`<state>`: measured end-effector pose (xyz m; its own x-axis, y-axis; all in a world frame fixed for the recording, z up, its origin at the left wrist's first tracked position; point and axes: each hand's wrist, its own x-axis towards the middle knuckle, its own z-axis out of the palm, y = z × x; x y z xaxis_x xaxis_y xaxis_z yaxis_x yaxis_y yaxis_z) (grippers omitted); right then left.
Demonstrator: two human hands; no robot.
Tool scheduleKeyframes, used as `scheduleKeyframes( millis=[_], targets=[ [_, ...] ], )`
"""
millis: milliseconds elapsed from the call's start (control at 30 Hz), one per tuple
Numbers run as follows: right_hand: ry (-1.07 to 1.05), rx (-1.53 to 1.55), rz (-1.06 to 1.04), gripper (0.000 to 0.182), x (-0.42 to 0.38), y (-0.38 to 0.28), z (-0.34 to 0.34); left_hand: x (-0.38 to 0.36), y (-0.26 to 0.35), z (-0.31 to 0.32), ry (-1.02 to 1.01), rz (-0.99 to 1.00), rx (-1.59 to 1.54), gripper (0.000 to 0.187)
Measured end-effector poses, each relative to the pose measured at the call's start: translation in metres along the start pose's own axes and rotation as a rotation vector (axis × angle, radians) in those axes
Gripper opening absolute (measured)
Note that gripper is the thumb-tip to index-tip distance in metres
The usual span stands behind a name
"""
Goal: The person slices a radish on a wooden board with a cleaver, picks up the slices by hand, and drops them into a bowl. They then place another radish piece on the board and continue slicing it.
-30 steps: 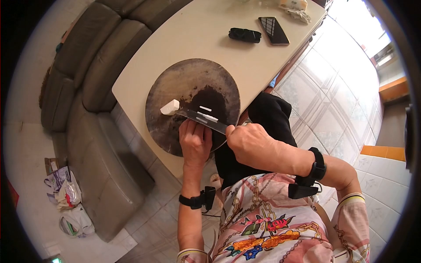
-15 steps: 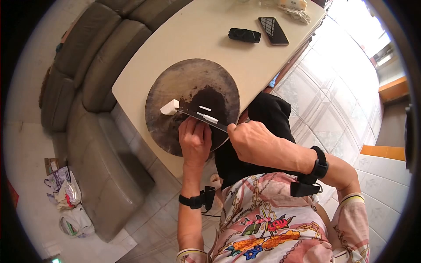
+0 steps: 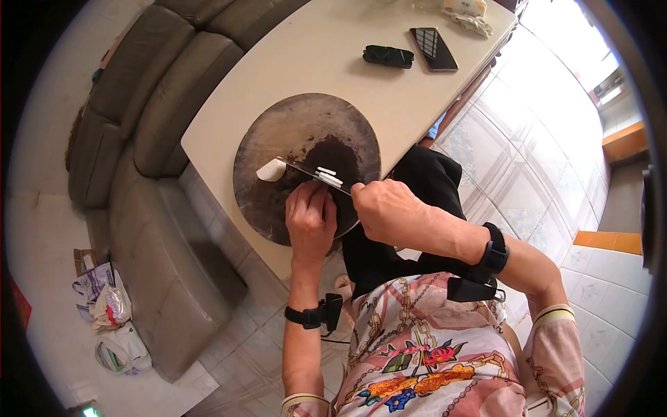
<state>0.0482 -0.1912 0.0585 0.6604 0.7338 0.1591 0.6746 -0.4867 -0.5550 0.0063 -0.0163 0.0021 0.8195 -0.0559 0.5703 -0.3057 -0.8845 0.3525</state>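
My right hand [image 3: 389,210] is closed around the handle of a knife [image 3: 297,167], its thin blade slanting up and left across a round, dark-stained chopping board [image 3: 267,128]. My left hand [image 3: 310,215] rests on the near part of the board with fingers curled, fingertips right at the blade; whatever lies under them is hidden. Just past the blade, a few thin white strips [image 3: 328,178] lie close together on the wet dark patch. A larger white block [image 3: 271,170] sits near the knife's tip, left of the strips.
The board stands on a cream table [image 3: 222,111]. Farther back are a black case [image 3: 388,56], a phone [image 3: 433,48] and a tissue pack [image 3: 464,8]. A grey leather sofa [image 3: 174,257] runs along the left, with bags [image 3: 111,306] on the floor beyond it.
My right hand and the knife have shifted slightly left and away from my body. The white strips now lie closer together beside the blade. My left hand stays nearly in place.
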Motion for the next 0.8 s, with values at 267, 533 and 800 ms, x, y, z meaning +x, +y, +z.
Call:
scheduleKeyframes(
  millis=[267,533,800],
  targets=[
    [-0.091,0.026,0.048,0.01,-0.016,-0.003,-0.014,0.001,0.0,-0.001,-0.019,0.0,0.011,0.014],
    [-0.076,0.003,0.009,0.012,0.0,-0.005,-0.004,0.001,-0.001,0.0,-0.013,0.014,-0.001,0.013],
    [-0.071,0.086,0.085,0.012,-0.002,0.002,-0.012,0.0,0.0,0.001,-0.001,0.009,-0.016,0.013]
  ],
)
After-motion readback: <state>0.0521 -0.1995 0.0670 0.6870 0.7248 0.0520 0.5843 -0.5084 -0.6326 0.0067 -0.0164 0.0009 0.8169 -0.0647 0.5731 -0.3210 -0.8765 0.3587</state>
